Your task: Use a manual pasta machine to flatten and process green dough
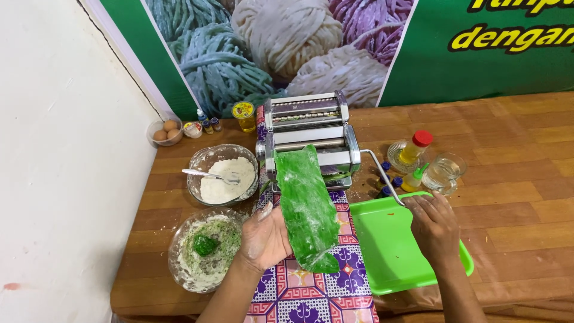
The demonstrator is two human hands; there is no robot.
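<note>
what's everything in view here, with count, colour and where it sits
pasta machine: 1, silver, back centre of the table
crank handle: 1, silver, machine's right side
dough sheet: 1, green, floured, hanging from the rollers
tray: 1, bright green, right of the machine
flour bowl: 1, clear glass, white flour and a spoon, left of the machine
dough bowl: 1, clear glass, green dough lump in flour, front left
eggs: 3, brown, in a small bowl, back left
oil bottle: 1, yellow with red cap, back right
patterned cloth: 1, purple and red, under the machine
left hand: floury, supporting the dough sheet
right hand: at the crank handle's end
</note>
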